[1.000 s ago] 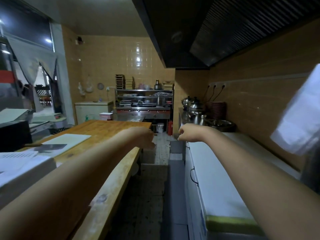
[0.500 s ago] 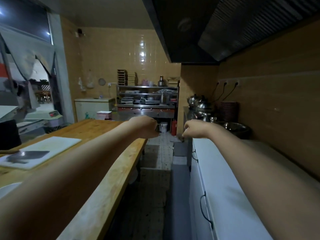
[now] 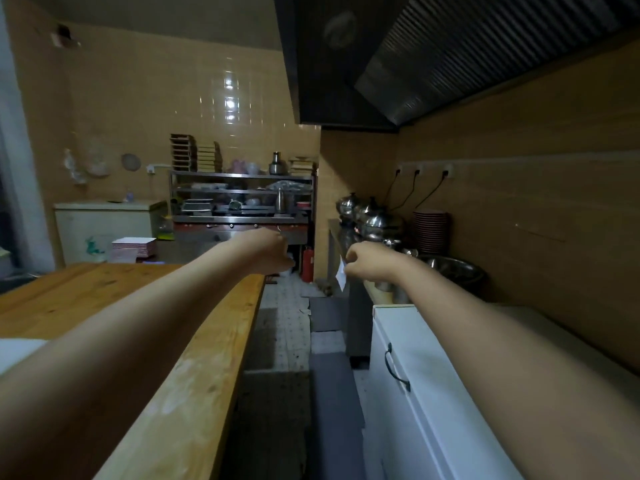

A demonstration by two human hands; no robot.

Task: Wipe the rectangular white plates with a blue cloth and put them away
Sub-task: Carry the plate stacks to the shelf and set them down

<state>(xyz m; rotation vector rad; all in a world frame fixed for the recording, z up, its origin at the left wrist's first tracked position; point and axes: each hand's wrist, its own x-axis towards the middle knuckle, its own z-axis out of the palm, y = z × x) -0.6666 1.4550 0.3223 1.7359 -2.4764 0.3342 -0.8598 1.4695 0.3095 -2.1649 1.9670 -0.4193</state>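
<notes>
Both my arms stretch straight ahead over the aisle. My left hand point(image 3: 268, 252) is curled into a fist above the far end of the wooden table point(image 3: 104, 296) and shows nothing in its grip. Level with it, my right hand point(image 3: 369, 261) is also a fist. A small white strip point(image 3: 341, 277) shows just below its knuckles, by the corner of a steel counter. A stack of rectangular white plates point(image 3: 133, 247) with red edges stands beyond the table's far end. No blue cloth is in view.
A white cabinet point(image 3: 415, 358) with a black handle runs along the right wall. Behind it are metal pots point(image 3: 372, 220), a steel bowl point(image 3: 453, 268) and a stack of dark round plates point(image 3: 430, 232). A steel shelf unit point(image 3: 242, 202) closes the far end. The tiled aisle point(image 3: 287, 327) runs between table and cabinet.
The view has moved forward down the aisle, so the shelf unit and pots look nearer. The cutting board and knife on the table have dropped out of view. Both fists stay stretched ahead.
</notes>
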